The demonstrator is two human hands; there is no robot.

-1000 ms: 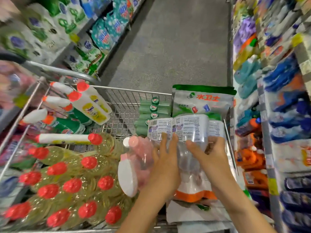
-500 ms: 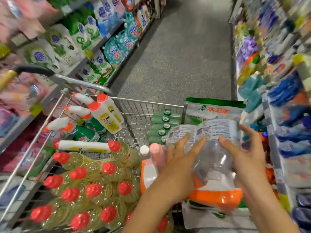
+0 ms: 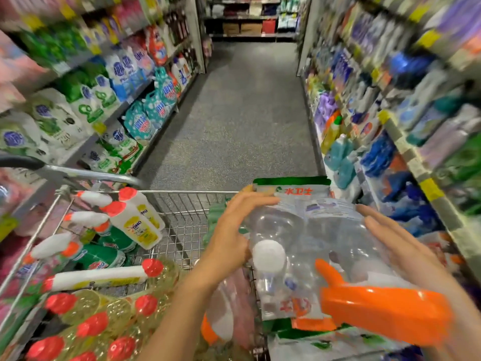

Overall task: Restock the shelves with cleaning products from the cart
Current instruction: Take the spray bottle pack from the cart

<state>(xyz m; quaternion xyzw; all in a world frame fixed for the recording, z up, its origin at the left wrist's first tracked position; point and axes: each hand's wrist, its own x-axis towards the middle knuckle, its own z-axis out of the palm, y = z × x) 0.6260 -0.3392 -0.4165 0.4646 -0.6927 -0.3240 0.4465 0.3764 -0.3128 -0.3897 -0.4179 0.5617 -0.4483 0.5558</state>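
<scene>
A: Standing on the grey speckled floor point(image 3: 234, 121), you have stocked shelves point(image 3: 125, 110) close on both sides, blurred, and the wire cart point(image 3: 187, 191) under you.

B: The clear pack point(image 3: 325, 230)?

A: Above the cart's right side, orange handle point(image 3: 377, 308) toward you. Your left hand point(image 3: 231, 230) and right hand point(image 3: 406, 248) press it between flat palms, fingers nearly straight. Red-capped bottles point(image 3: 91, 327) lie lower left.

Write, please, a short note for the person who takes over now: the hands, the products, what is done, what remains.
Left hand and right hand: each presses straight fingers on a side of the clear pack, held between them above the cart.
In the cart: red-capped bottles, a green pouch.
Done: pack is raised.
Left: place it on the shelves, then the rest.
</scene>
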